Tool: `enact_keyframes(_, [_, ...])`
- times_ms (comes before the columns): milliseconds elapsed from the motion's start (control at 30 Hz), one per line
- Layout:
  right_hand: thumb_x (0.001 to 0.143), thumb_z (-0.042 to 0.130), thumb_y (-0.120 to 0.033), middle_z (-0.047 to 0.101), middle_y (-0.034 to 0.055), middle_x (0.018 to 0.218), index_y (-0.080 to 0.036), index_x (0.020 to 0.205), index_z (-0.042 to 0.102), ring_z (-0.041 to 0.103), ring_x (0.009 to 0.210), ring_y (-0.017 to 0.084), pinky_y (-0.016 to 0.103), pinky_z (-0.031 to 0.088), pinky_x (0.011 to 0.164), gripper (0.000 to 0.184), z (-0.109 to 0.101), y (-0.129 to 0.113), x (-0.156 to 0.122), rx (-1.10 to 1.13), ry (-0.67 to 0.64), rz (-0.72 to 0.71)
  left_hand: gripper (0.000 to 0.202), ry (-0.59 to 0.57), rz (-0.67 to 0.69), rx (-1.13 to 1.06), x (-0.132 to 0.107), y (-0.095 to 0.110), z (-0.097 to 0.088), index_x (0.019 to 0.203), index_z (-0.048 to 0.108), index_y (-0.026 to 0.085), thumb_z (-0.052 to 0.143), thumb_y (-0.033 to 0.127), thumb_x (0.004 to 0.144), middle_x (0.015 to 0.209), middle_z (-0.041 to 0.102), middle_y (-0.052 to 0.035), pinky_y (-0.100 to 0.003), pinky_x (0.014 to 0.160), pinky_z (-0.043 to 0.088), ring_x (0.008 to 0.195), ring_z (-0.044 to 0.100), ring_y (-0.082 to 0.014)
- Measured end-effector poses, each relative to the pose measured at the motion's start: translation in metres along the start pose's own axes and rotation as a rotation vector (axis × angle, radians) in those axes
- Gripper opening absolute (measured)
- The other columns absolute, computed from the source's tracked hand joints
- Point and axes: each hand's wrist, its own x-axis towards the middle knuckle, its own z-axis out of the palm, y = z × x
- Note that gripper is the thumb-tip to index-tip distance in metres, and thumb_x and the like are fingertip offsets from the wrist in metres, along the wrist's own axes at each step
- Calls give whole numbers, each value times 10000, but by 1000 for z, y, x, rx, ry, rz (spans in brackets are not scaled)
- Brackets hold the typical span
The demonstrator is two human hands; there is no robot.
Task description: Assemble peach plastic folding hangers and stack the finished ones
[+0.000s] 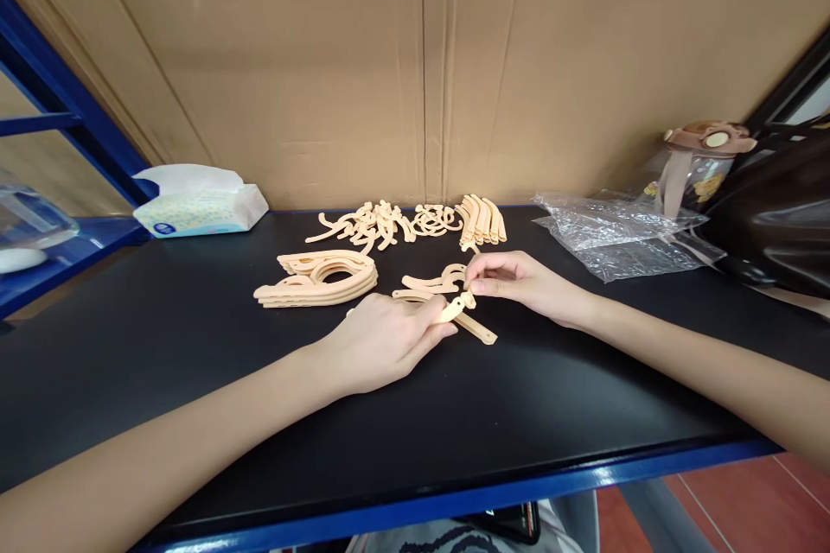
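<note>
My left hand (382,341) rests on the black table (194,380) with its fingers closed on a beige plastic piece (454,308). My right hand (519,281) pinches the upper end of that same piece. A straight beige strip (478,330) pokes out beneath it. Curved beige pieces (431,283) lie just behind my fingers. To the left sits a neat stack of curved beige parts (317,278). Further back lies a loose pile of similar parts (382,225) and a row of curved ones standing together (483,220).
A tissue pack (201,206) sits at the back left. Crumpled clear plastic bags (616,233), a drinking bottle (697,160) and a dark bag (778,207) are at the right. A cardboard wall (415,60) closes the back. The table's blue front edge (519,484) is near me.
</note>
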Motion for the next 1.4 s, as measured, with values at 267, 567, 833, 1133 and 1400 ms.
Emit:
enact_keyframes(267, [794, 648, -330, 593, -20, 796, -180, 806, 631, 547, 778, 116, 272, 418, 765, 151, -3, 3, 1, -12, -63, 5, 270, -44, -29, 54, 0, 1, 4, 885, 452, 183, 285, 374, 977, 694, 658, -7, -242, 445, 296, 532, 607, -176])
enact_keyframes(567, [846, 582, -382, 575, 1, 786, -168, 801, 616, 524, 744, 132, 273, 398, 710, 222, -3, -6, -2, -324, -21, -88, 276, -88, -46, 129, 3, 8, -3, 912, 502, 157, 322, 357, 974, 671, 673, -13, -239, 424, 206, 547, 625, -182])
enact_keyframes(833, [864, 577, -344, 596, 15, 821, -173, 845, 609, 546, 753, 138, 274, 420, 708, 175, -2, -6, -6, -475, 23, -169, 337, -122, -93, 130, 3, 12, -3, 944, 546, 146, 282, 354, 973, 671, 664, -32, -252, 441, 176, 516, 584, -175])
enact_keyframes(1133, [892, 548, -285, 562, 10, 861, -188, 850, 599, 516, 869, 141, 277, 389, 796, 117, 9, -10, -11, -644, -48, -311, 318, -131, -211, -202, 0, 11, -20, 1049, 592, 266, 295, 351, 975, 696, 648, 23, -235, 525, 276, 620, 588, -159])
enact_keyframes(1400, [904, 531, -305, 559, 8, 916, -225, 1005, 526, 524, 872, 142, 287, 416, 791, 129, 10, -13, -16, -683, 8, -359, 229, -182, -341, -773, 3, 10, -21, 895, 624, 219, 473, 391, 895, 808, 638, 17, -198, 550, 423, 668, 607, -129])
